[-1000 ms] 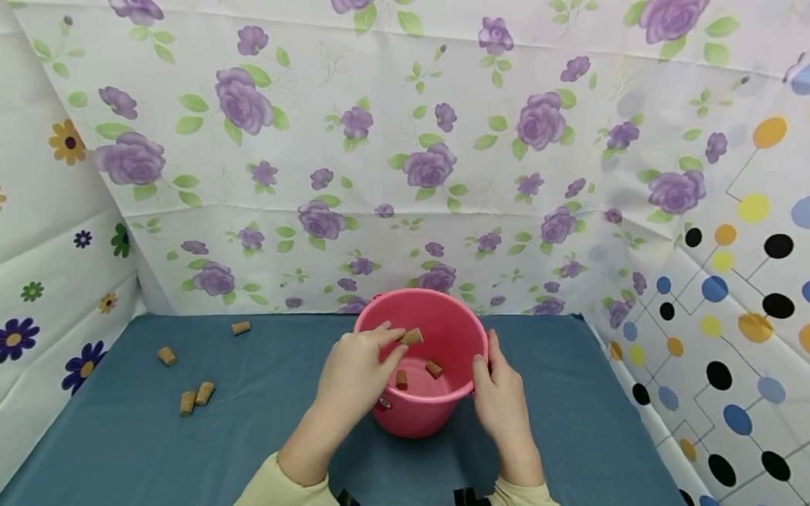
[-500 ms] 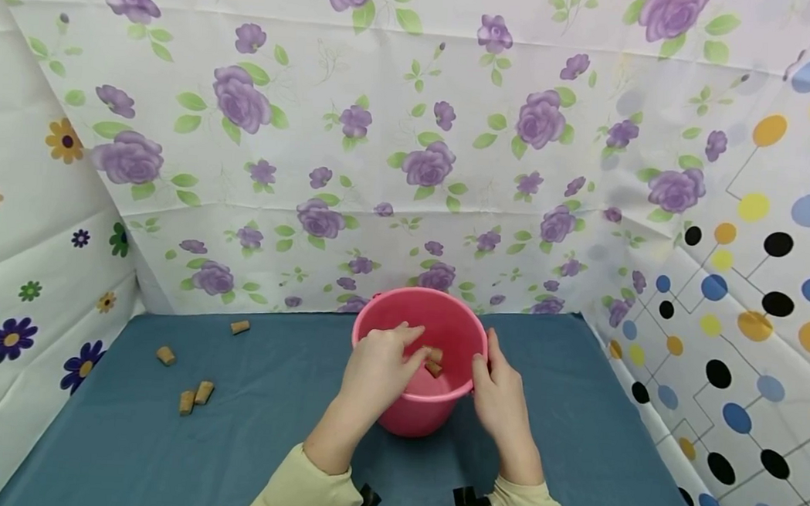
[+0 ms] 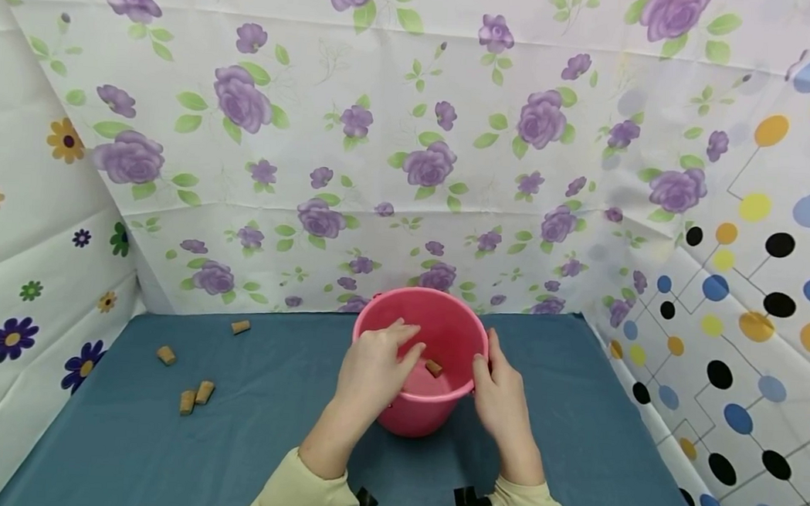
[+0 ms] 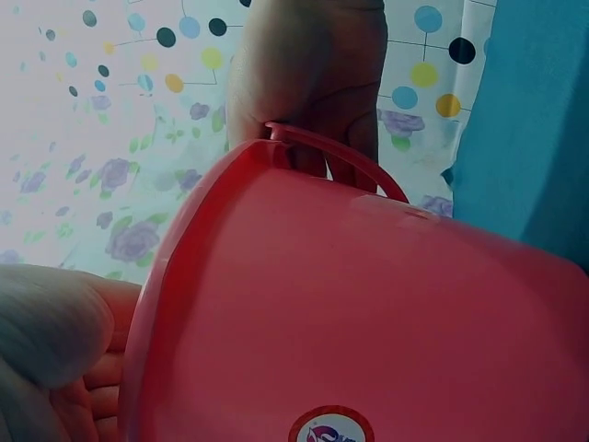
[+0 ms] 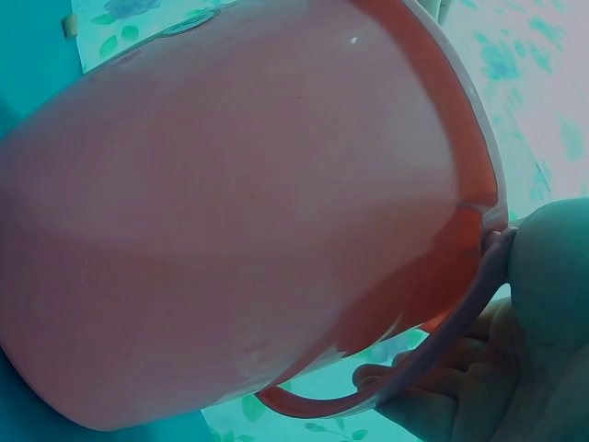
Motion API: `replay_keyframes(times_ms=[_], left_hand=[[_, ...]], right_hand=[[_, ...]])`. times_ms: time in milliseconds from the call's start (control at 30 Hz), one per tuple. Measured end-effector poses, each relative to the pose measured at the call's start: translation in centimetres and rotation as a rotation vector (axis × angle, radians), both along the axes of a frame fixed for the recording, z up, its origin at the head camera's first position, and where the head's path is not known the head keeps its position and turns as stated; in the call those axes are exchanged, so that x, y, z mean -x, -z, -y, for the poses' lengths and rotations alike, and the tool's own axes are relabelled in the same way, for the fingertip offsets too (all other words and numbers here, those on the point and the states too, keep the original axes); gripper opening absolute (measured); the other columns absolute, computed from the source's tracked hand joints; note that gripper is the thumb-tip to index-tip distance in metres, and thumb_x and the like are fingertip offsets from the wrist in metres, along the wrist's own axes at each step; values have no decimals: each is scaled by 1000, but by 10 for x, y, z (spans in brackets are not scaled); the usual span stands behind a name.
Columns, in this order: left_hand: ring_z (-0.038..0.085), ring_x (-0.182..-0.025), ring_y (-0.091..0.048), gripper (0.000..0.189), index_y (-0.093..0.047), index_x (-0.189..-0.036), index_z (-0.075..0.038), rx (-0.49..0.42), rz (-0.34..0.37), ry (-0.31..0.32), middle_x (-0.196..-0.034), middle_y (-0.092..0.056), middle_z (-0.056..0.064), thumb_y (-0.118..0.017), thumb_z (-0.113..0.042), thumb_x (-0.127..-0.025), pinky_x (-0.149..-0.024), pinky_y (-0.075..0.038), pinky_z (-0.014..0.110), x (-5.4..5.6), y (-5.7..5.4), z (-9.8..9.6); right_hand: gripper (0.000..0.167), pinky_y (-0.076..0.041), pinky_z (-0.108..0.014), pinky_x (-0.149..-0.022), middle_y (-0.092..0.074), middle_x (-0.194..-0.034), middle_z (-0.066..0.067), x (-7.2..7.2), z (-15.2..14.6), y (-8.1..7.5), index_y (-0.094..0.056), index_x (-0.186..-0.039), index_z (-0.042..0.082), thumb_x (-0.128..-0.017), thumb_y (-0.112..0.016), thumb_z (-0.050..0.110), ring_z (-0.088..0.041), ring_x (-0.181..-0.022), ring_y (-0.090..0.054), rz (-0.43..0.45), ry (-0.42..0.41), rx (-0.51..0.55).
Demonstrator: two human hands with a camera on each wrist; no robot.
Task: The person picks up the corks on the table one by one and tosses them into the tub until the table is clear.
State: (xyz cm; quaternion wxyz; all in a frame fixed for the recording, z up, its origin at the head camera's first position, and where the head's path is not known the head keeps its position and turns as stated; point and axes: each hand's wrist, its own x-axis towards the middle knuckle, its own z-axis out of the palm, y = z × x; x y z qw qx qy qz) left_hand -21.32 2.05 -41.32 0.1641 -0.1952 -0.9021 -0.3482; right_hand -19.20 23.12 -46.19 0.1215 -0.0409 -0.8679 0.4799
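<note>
A pink bucket [image 3: 415,422] stands on the blue cloth, tipped slightly toward me. My right hand [image 3: 504,394] grips its right side at the rim, where the handle [image 5: 433,354] joins. Over the near left rim is my left hand [image 3: 373,367], its thumb and fingers apart, with nothing between them. A short brown cork [image 3: 433,368] lies on the bucket's floor; my left hand hides part of the inside. The left wrist view shows the bucket's outer wall [image 4: 304,276] between both hands.
Toward the left of the blue cloth [image 3: 283,431] lie several corks: a touching pair [image 3: 196,397], a single cork [image 3: 166,355] and another cork [image 3: 240,326] near the back edge. A floral sheet [image 3: 382,166] rises close behind the bucket.
My left hand has let go of a cork, which dropped into the bucket, and has moved slightly right and down over the rim. The right hand stays on the bucket.
</note>
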Motion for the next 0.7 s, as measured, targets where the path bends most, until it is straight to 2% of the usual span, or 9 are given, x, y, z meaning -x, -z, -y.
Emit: replay_keyframes(times_ms=[300, 500, 633, 700], left_hand=[[32, -128, -68, 48, -78, -134, -11, -40, 23, -17, -130, -76, 11, -90, -26, -90, -92, -60, 48, -1, 1, 7], [31, -128, -68, 46, -78, -133, -11, -37, -22, -48, -130, -75, 11, -89, -26, -91, -94, -59, 49, -7, 1, 13], [29, -129, -67, 43, -78, -133, -10, -67, -47, -49, -130, -75, 12, -87, -24, -93, -79, -65, 39, -11, 3, 21], [28, -129, -67, 41, -78, -132, -10, -81, -62, -55, -129, -76, 11, -87, -22, -94, -78, -65, 38, -13, 4, 27]], right_hand=[[63, -60, -51, -97, -38, -170, -14, 0, 0, 0, -25, -171, 9, -115, -47, 29, -34, -128, -66, 21, 2, 8], [63, -60, -51, -96, -38, -170, -13, 0, 0, 1, -24, -171, 9, -115, -46, 29, -34, -129, -65, 24, 1, 9], [63, -59, -52, -98, -36, -171, -14, -1, 0, 0, -24, -171, 8, -116, -46, 28, -36, -134, -62, 20, -3, 8], [63, -58, -53, -99, -35, -171, -14, 0, 0, 1, -24, -171, 8, -115, -46, 28, -36, -136, -60, 21, -4, 7]])
